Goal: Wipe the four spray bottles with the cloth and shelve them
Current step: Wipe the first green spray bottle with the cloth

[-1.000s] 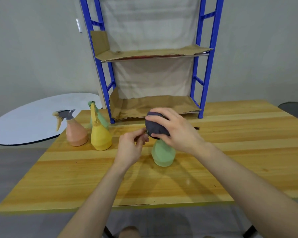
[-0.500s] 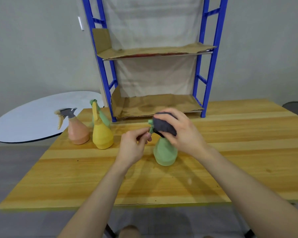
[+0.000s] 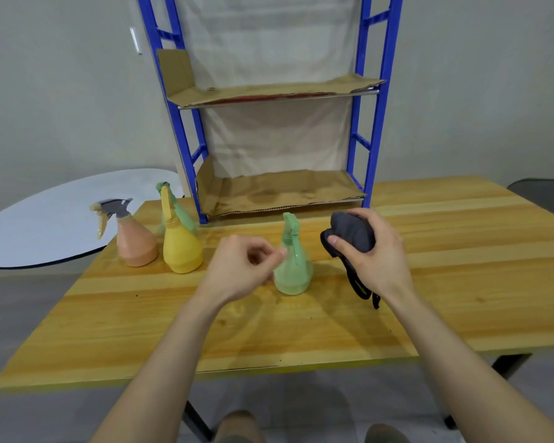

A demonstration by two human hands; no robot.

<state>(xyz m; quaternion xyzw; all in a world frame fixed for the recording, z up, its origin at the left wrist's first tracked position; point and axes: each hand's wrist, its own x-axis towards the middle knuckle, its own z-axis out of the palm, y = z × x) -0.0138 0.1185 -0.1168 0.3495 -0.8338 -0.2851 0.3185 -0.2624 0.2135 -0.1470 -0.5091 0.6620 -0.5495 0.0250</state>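
A light green spray bottle (image 3: 293, 273) stands upright mid-table. My left hand (image 3: 240, 270) is loosely curled just left of it, fingertips at its neck, nothing inside the fist. To the bottle's right, my right hand (image 3: 378, 260) grips a bunched dark grey cloth (image 3: 352, 233), whose strap hangs down to the table. Further left stand a yellow bottle (image 3: 181, 247), a peach bottle (image 3: 136, 241) with a grey trigger, and a second green bottle (image 3: 183, 212) partly hidden behind the yellow one.
A blue metal rack stands at the back of the wooden table (image 3: 461, 282), with a cardboard-lined lower shelf (image 3: 285, 193) and upper shelf (image 3: 269, 91). A white round tabletop (image 3: 45, 225) lies left. A dark chair back (image 3: 544, 193) shows at far right.
My right hand lifted the cloth off the top of the green bottle and moved it right. The bottle's head is now uncovered. My left hand's pinch at the nozzle has loosened.
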